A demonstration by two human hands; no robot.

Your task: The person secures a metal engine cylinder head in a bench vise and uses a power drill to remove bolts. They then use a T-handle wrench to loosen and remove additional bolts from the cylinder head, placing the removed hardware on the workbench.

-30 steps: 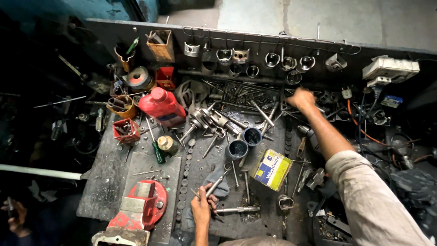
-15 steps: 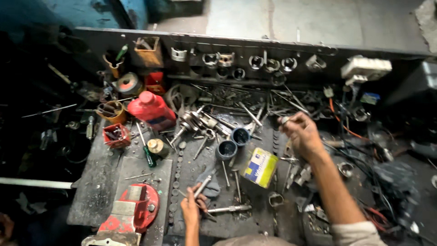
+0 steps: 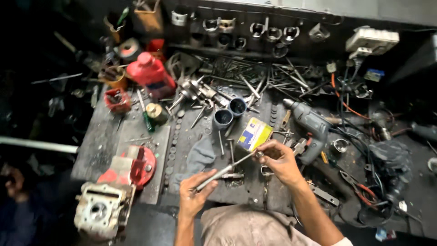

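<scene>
Your left hand (image 3: pixel 193 193) has its fingers clenched round the lower end of a long, thin grey metal rod (image 3: pixel 225 171). Your right hand (image 3: pixel 280 157) pinches the upper end between fingertips, where a small dark fitting seems to sit, though it is too small to tell what it is. The rod's long axis runs on a slant, from low on your left up to your right, just above the cluttered dark desk (image 3: pixel 104 136) and over a grey rag (image 3: pixel 198 159). Both hands are on it, one at each end.

Just beyond the rod stand two dark blue open cups (image 3: pixel 230 113), side by side; their insides look dark, and you cannot tell what they contain. A yellow and blue cardboard box (image 3: pixel 254 133) lies just beside your right hand.
</scene>
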